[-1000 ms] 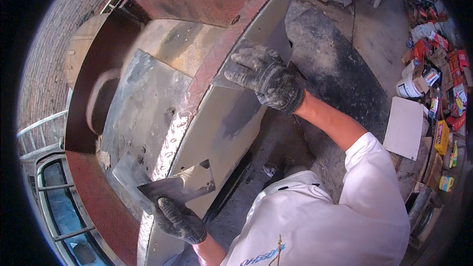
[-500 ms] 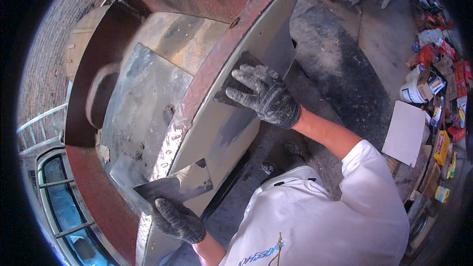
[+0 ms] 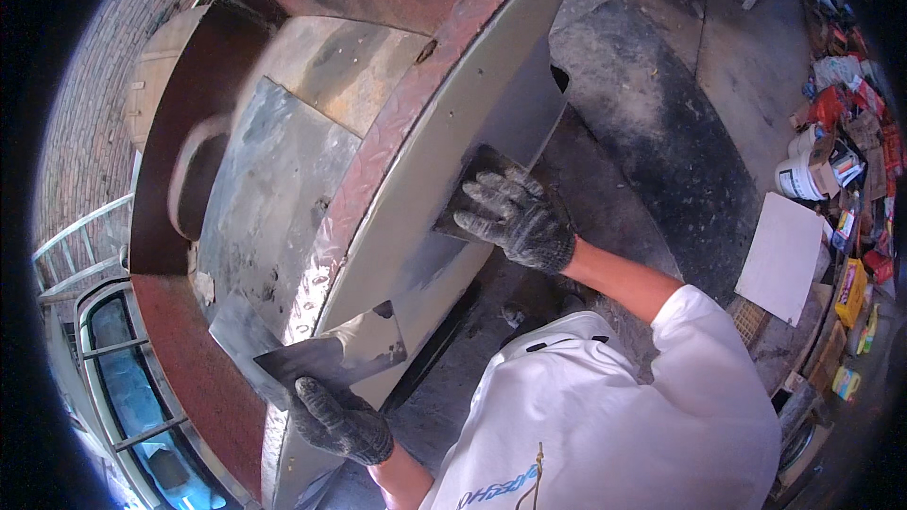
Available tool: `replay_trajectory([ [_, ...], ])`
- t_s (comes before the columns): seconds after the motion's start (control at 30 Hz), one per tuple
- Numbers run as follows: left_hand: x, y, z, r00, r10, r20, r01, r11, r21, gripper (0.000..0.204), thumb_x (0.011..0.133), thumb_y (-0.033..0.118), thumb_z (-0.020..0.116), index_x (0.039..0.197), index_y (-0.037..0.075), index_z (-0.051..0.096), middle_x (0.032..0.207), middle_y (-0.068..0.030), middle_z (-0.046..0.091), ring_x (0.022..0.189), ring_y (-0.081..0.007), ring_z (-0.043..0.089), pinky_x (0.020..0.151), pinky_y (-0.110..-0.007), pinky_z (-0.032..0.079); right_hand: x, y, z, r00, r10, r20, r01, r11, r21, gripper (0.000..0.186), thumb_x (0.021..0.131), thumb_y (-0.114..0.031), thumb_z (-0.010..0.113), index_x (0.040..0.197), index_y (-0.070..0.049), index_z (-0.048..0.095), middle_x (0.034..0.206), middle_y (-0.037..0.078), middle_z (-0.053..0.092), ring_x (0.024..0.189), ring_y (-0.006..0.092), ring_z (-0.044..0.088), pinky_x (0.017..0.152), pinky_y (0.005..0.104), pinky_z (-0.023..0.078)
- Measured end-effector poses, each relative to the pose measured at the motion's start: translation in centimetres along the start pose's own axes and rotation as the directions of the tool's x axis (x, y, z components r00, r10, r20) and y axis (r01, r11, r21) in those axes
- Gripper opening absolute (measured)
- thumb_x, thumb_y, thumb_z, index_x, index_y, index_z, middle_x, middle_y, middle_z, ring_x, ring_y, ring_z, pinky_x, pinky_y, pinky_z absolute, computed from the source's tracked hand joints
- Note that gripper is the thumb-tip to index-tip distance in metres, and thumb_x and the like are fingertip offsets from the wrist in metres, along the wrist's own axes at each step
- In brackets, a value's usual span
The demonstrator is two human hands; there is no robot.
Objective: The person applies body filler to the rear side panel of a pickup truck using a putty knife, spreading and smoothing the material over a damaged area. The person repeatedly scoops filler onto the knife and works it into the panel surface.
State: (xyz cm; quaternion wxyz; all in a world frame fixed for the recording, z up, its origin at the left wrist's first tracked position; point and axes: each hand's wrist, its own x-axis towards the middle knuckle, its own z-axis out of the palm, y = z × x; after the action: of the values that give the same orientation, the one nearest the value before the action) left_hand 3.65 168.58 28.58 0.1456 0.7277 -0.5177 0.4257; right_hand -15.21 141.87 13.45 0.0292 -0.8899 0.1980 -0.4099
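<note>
My right hand [image 3: 518,219], in a dark grey knit glove, lies flat with fingers spread on a dark thin square sheet [image 3: 456,215]. The sheet is against the outer face of a pale cream and grey side panel [image 3: 402,217] of a vehicle's cargo bed. At the panel's near end my left hand [image 3: 342,422], gloved alike, is closed on the lower edge of a thin grey sheet [image 3: 331,364] with a dark upper corner. This sheet overlaps the panel's top rim. A second pale sheet [image 3: 241,340] shows behind it. My left fingertips are partly hidden.
The bed's reddish-brown walls [image 3: 203,349] surround a worn grey floor [image 3: 274,170]. A vehicle cab window [image 3: 128,368] is at lower left, a brick wall [image 3: 104,85] beyond. To the right are a white board [image 3: 780,258], a white bucket [image 3: 801,178] and heaped boxes [image 3: 850,283].
My right hand and the dark sheet under it have slid down and slightly right along the panel's outer face. My left hand and its sheet have stayed nearly still.
</note>
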Motion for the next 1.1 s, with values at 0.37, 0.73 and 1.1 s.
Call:
replay_trajectory([
  [0.37, -0.1, 1.4, 0.0, 0.879, -0.457, 0.132, 0.469, 0.783, -0.409, 0.032, 0.091, 0.001, 0.06, 0.123, -0.003, 0.058, 0.115, -0.0219, 0.061, 0.101, -0.0352, 0.061, 0.083, -0.041, 0.054, 6.5, 2.1, -3.9, 0.952, 0.22, -0.212, -0.2, 0.974, 0.11, 0.053, 0.075, -0.001, 0.057, 0.127, -0.009, 0.061, 0.122, 0.015, 0.057, 0.112, 0.0345, 0.054, 0.097, 0.047, 0.042],
  [0.73, 0.1, 1.6, -0.1, 0.926, -0.377, 0.021, 0.375, 0.91, -0.178, 0.033, 0.091, -0.002, 0.058, 0.125, -0.002, 0.059, 0.123, -0.0194, 0.06, 0.114, -0.0332, 0.058, 0.095, -0.038, 0.051, 2.3, -4.7, -1.2, 0.991, 0.131, 0.027, -0.133, 0.98, 0.146, 0.053, 0.078, -0.012, 0.057, 0.131, -0.014, 0.057, 0.129, 0.014, 0.052, 0.118, 0.0327, 0.049, 0.102, 0.052, 0.037],
  [1.1, -0.9, 1.2, 0.3, 0.912, -0.409, 0.032, 0.399, 0.865, -0.305, 0.038, 0.089, -0.003, 0.061, 0.127, 0.001, 0.058, 0.122, -0.0182, 0.06, 0.109, -0.0317, 0.06, 0.093, -0.037, 0.052, 6.4, 8.2, -6.0, 0.991, -0.038, -0.127, 0.032, 0.998, -0.051, 0.05, 0.075, -0.002, 0.058, 0.123, -0.016, 0.063, 0.125, 0.011, 0.057, 0.118, 0.0325, 0.052, 0.105, 0.0523, 0.038],
])
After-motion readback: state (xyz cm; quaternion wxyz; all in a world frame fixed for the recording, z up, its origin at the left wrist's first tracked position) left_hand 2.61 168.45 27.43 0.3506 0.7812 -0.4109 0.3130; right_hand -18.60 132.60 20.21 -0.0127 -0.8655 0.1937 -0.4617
